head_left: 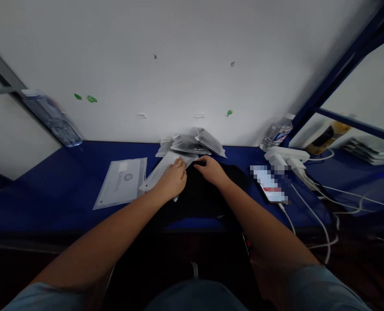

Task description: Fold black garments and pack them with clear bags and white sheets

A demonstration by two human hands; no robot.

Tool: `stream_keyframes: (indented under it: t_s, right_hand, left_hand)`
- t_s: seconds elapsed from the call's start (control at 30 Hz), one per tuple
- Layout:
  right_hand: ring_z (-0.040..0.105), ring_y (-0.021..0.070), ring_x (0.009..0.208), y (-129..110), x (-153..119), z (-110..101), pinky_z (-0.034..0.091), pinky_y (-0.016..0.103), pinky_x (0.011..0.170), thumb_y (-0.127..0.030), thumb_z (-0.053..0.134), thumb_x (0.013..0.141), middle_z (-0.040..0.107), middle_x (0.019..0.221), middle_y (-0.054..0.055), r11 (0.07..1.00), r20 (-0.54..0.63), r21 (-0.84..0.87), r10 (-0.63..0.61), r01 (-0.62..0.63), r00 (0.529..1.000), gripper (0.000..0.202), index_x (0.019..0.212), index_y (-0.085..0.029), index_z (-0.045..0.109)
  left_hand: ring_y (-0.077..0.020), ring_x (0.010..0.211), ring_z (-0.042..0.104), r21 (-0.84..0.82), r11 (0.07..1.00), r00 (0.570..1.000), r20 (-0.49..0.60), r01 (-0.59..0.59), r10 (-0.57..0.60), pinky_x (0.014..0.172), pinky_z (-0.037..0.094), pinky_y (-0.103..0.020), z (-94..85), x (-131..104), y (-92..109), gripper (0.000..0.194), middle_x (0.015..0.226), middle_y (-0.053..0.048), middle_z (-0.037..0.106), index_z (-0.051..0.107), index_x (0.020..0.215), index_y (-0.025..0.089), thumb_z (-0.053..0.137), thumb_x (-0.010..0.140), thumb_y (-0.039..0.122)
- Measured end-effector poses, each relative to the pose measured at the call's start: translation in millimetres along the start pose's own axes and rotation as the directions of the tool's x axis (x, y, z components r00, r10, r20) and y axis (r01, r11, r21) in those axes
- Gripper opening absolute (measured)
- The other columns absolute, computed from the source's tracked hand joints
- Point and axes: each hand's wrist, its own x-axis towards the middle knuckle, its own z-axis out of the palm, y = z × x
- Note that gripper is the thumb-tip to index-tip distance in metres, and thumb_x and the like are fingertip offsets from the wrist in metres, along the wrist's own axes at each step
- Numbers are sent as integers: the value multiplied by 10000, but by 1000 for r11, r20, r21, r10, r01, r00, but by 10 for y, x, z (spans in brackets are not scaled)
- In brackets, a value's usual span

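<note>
A black piece of folded fabric (196,198), seemingly a garment, lies on the blue tabletop in front of me, a small white mark near its lower edge. My right hand (214,171) pinches the far edge of this fabric between thumb and fingers. Just left of it, my left hand (173,179) is closed over the side of a frosted plastic bag (158,172), fingers curled down and thumb hidden. Bag and fabric meet under that hand, so their exact overlap is hidden. Another flat frosted bag (122,181) with a printed round logo lies farther left.
Several filled plastic bags (190,144) are heaped against the wall. On the right are a phone (268,183) on a charging cable, a white power strip (287,153) with trailing cords and a bottle (278,131). Another clear bottle (54,119) stands at the left.
</note>
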Motion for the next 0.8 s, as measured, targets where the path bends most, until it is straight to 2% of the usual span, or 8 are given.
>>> stream_keyframes:
  t_s: [0.1,0.17,0.27,0.37,0.43,0.53,0.7,0.8]
  right_hand:
    - [672,199,868,76,2,-89,538,336,790,-347,739,847,689,1045,92,989,-62,13,149,-148,987,380,1139,-171,571]
    - [646,179,697,112,-32,-230,539,320,636,-435,711,868,674,944,55,978,-5,17,210,-210,978,461,1213,-206,509]
    - [606,154,538,107,-110,-453,475,261,474,-485,662,909,645,781,1,965,306,23,242,-261,921,416,1216,-251,507]
    - [648,132,580,46,-170,-561,478,215,467,-405,643,939,672,863,9,960,549,166,101,-227,830,345,1250,-274,565]
    - [670,118,667,4,-187,-549,533,208,533,-338,625,950,689,1001,30,929,555,300,15,-217,832,358,1303,-280,601]
    - [634,106,723,-27,-186,-446,596,231,615,-314,631,942,690,1118,56,885,547,384,11,-263,837,311,1237,-246,700]
    - [608,116,722,-13,-144,-251,595,231,573,-250,684,876,703,1066,67,816,531,488,5,-310,847,265,1122,-186,760]
    - [628,116,741,6,-114,-175,606,238,630,-174,689,823,702,967,41,736,533,591,-50,-330,845,319,1135,-180,752]
  left_hand:
    - [-319,1562,216,40,999,999,41,22,-23,1273,224,-462,-34,-18,17,612,1651,-273,245,368,1521,-29,407,943,167]
    - [-328,1565,197,58,998,997,66,26,-30,1272,224,-462,-48,-32,14,669,1654,-275,235,340,1538,-17,467,912,181]
    - [-330,1563,204,55,998,997,72,23,-27,1269,226,-472,-38,-41,-6,613,1647,-270,260,384,1516,-2,436,939,198]
    - [-324,1554,243,26,1000,999,39,16,-17,1257,247,-501,-15,-36,-24,551,1636,-265,290,418,1496,8,343,981,189]
    - [-311,1550,261,1,1000,1000,7,25,-25,1257,251,-495,-14,-34,-25,543,1633,-256,306,424,1496,15,304,995,188]
    - [-300,1547,274,-16,999,999,-17,40,-40,1263,246,-464,-31,-34,-16,535,1628,-249,329,447,1479,11,295,998,189]
    - [-305,1549,267,-6,999,999,-23,35,-35,1266,244,-458,-19,-16,-33,543,1624,-270,325,438,1474,-28,298,988,168]
    - [-290,1549,272,-30,1000,997,-79,7,-10,1263,254,-468,-1,-4,-54,535,1627,-232,347,449,1482,25,305,990,179]
